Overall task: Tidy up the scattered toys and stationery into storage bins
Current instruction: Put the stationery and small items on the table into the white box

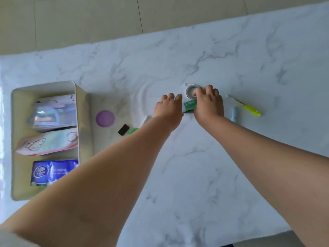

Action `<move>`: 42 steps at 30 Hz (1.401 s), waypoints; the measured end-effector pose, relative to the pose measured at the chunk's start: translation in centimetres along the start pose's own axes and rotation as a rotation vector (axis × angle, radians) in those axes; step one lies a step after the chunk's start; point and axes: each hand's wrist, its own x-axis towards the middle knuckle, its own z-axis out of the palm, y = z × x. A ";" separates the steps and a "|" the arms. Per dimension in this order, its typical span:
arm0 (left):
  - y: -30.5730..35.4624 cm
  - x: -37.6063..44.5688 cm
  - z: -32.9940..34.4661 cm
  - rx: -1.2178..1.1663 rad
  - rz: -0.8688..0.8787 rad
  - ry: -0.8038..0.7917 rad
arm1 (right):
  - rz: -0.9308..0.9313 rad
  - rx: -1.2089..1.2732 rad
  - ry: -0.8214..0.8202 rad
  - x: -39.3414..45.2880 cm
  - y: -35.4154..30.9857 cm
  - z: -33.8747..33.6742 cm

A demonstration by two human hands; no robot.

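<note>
Both hands mid-table, far from edges: right hand (pixel 208 102) pinches tape roll (pixel 190 91), left hand (pixel 168 106) grip curled, contents unclear.

Bin (pixel 83 122) left on table (pixel 195 175); marker (pixel 246 106) right.

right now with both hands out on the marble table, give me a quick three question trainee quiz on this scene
1. True or false: the yellow highlighter already lies in the storage bin.
2. Which item lies nearest the right hand? A) the blue tissue pack B) the tape roll C) the purple disc
3. Fill in: the small black block lies on the table between the purple disc and the ____ forearm.

Key
1. False: it lies on the table, to the right of the right hand.
2. B: the fingers reach over the tape roll; whether they grip it cannot be told.
3. Left.
</note>
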 end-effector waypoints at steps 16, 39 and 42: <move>-4.4 -2.4 -3.4 0.198 -0.099 0.117 | -0.306 -0.006 -0.029 -0.4 -5.3 -1.7; -32.3 -17.1 -4.9 0.218 -0.459 0.194 | -0.626 -0.055 -0.025 -7.4 -35.8 3.0; -32.4 -17.0 -4.4 0.182 -0.440 0.237 | -0.609 -0.043 -0.018 -7.3 -35.5 3.7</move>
